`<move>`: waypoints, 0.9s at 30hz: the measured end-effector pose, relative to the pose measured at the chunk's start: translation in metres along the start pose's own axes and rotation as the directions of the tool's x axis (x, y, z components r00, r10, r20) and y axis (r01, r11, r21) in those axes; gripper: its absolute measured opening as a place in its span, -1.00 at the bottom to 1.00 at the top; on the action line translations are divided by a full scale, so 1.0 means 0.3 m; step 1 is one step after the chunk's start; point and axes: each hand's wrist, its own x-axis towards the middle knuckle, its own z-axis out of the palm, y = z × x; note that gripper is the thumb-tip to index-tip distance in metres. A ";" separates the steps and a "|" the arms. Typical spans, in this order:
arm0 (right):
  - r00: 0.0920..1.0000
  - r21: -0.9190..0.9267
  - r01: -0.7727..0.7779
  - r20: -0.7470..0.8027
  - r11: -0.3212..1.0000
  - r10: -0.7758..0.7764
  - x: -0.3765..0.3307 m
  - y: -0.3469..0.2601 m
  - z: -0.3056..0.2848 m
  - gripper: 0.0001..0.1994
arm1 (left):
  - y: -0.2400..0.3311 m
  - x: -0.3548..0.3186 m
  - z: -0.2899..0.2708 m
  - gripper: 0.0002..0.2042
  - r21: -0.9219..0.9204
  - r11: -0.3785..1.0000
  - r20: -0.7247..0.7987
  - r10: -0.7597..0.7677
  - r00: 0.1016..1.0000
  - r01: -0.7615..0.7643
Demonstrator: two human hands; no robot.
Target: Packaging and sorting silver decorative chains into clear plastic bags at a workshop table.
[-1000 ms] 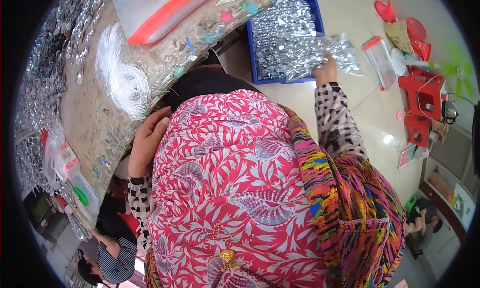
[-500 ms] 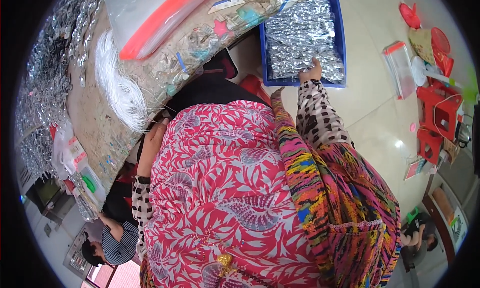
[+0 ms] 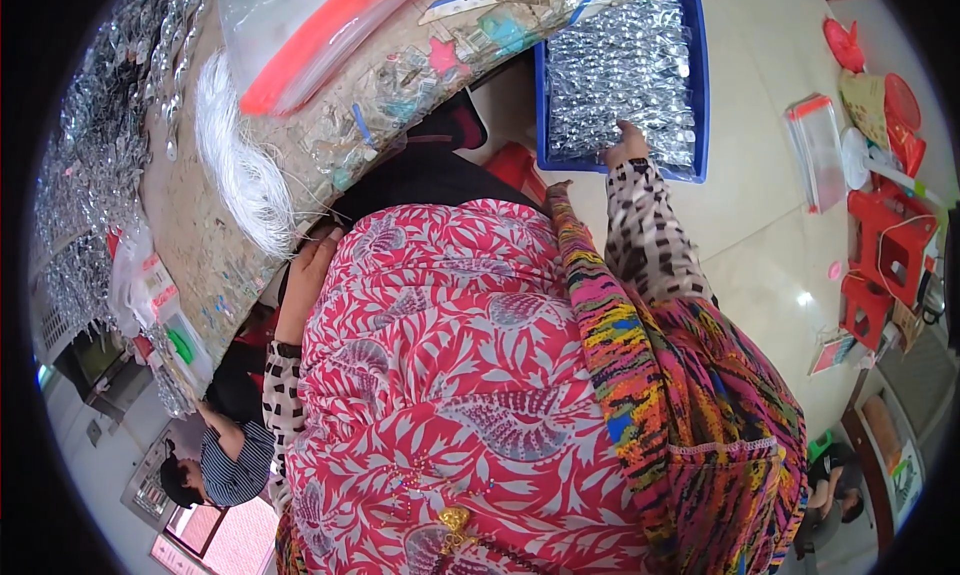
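Observation:
My right hand [image 3: 625,147] reaches to the near edge of a blue plastic bin [image 3: 702,85] on the floor. Its visible finger stretches over the silver, shiny packets [image 3: 620,70], touching those nearest me; its other fingers are partly hidden, and no packet shows lifted in it. The packets lie in tight rows inside the bin. Against my lap rests my left hand [image 3: 312,267], next to the table edge, its fingers laid out along the pink dress and nothing seen in them. A bundle of white string [image 3: 240,160] lies on the table just beyond it.
The worn table [image 3: 190,225] bears clear bags with an orange-red edge [image 3: 290,65] and heaped silver strands [image 3: 85,165]. At right stand red stools [image 3: 885,235] and a stack of clear bags [image 3: 818,150]. A person in a striped shirt [image 3: 240,465] sits at lower left.
The view has shifted slightly, so the bin and stools appear farther right. My right hand stays at the bin's near edge, a little left along the packets. My left hand keeps its place.

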 end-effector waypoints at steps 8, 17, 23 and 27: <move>0.819 0.036 0.016 -0.574 0.999 0.008 -0.149 -0.156 -0.120 -0.17 | 0.054 0.037 0.003 -0.64 -0.209 0.954 0.054 -0.206 0.977 0.213; 0.974 -0.880 -0.021 -0.126 0.474 -0.190 -0.060 0.096 -0.132 -0.33 | -0.040 0.068 0.013 -0.67 -0.219 0.966 0.095 -0.118 0.988 0.136; 0.868 -0.542 -0.456 -0.447 0.706 0.218 -0.094 -0.178 -0.133 -0.40 | -0.060 0.062 0.005 -0.70 -0.293 0.945 0.106 -0.118 0.987 0.144; 0.986 -0.895 0.151 0.107 0.420 -0.127 -0.084 -0.291 -0.150 -0.67 | -0.021 0.058 0.014 -0.72 -0.339 0.924 0.126 -0.140 0.982 0.175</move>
